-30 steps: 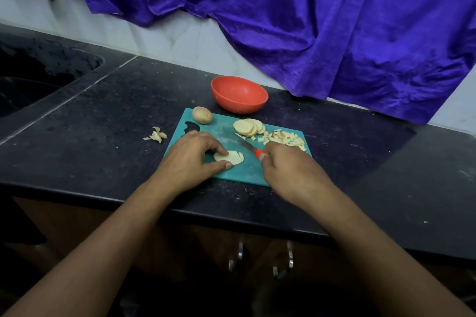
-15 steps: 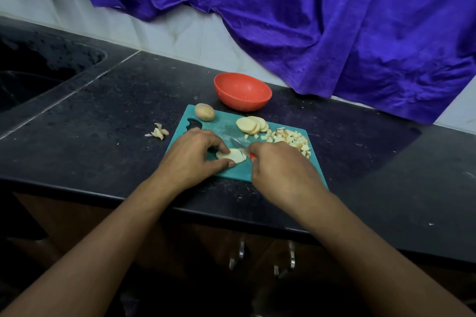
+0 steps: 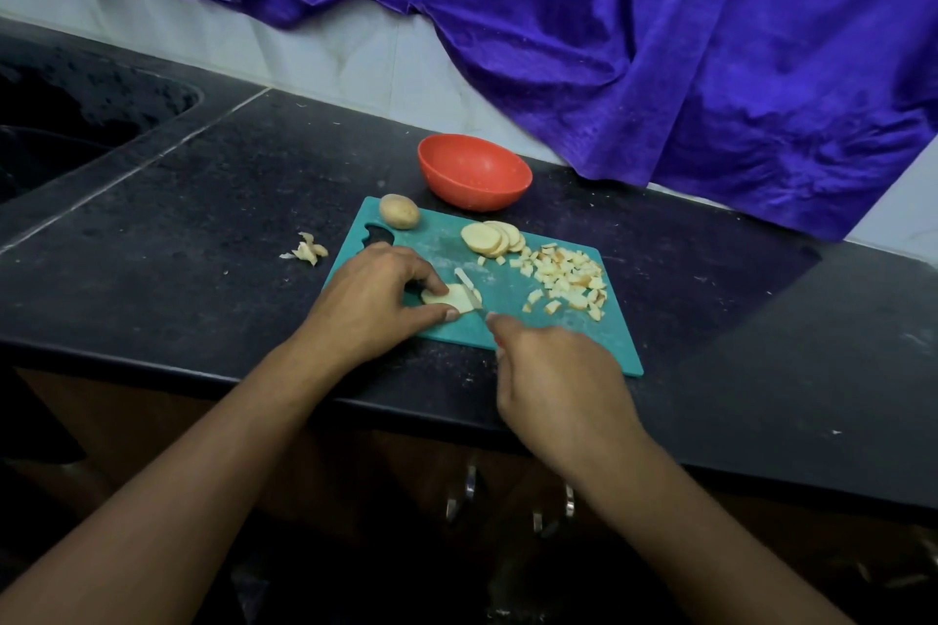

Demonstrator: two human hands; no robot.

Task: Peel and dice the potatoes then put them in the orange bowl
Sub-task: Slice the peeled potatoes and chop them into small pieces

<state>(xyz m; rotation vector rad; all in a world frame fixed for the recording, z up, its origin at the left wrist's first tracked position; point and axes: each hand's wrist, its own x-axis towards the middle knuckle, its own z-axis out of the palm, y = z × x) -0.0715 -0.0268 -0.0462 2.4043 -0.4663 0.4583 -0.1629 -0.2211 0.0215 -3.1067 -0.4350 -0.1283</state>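
On the teal cutting board [image 3: 568,335] my left hand [image 3: 373,299] pins a stack of potato slices [image 3: 451,298] between thumb and fingers. My right hand [image 3: 550,388] grips a knife [image 3: 469,289] whose blade lies across the right edge of those slices. A fan of round slices [image 3: 490,238] lies further back, and a heap of diced potato [image 3: 566,282] sits on the board's right part. A whole unpeeled potato [image 3: 399,211] rests at the board's far left corner. The orange bowl [image 3: 474,170] stands empty just behind the board.
A small pile of peelings [image 3: 307,250] lies on the black counter [image 3: 213,198] left of the board. A dark sink [image 3: 61,127] is at far left. Purple cloth [image 3: 634,41] hangs over the back wall. The counter's front edge runs just under my wrists.
My right hand has drawn back toward me and the knife blade now sits on the slices' right edge. My left hand still holds the slices in the same spot.
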